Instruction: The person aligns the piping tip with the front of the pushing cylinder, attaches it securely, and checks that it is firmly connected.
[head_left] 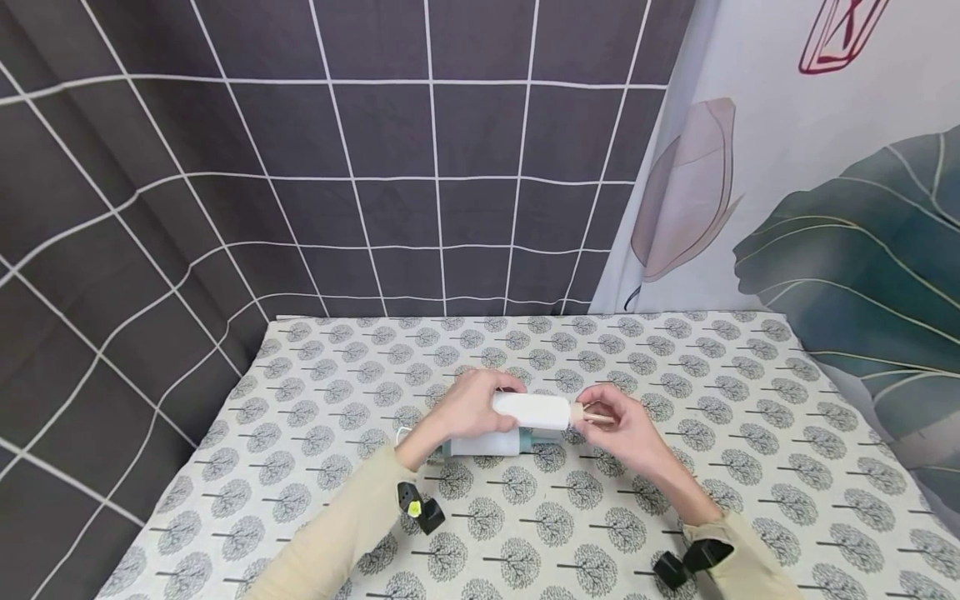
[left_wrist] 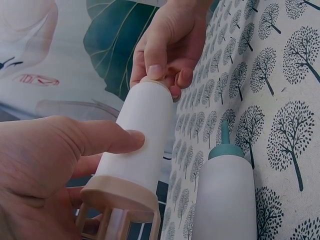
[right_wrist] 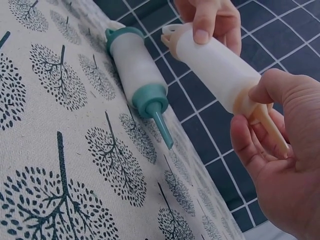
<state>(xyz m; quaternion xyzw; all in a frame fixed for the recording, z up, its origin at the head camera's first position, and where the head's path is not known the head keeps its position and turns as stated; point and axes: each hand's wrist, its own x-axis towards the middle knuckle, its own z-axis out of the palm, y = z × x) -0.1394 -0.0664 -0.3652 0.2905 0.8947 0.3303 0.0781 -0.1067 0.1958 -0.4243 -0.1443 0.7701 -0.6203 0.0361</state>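
Observation:
A white tube with beige ends is held level above the table between both hands. My left hand grips its body near the left end, the thumb lying on the tube in the left wrist view. My right hand pinches the beige nozzle at the right end. A second white tube with teal caps and a teal nozzle lies on the cloth just below the held one, and neither hand touches this teal tube.
The table is covered with a pale tree-print cloth. A dark grid-pattern backdrop stands behind and at the left, and a leaf-print curtain hangs at the right. Black camera mounts sit on both beige sleeves.

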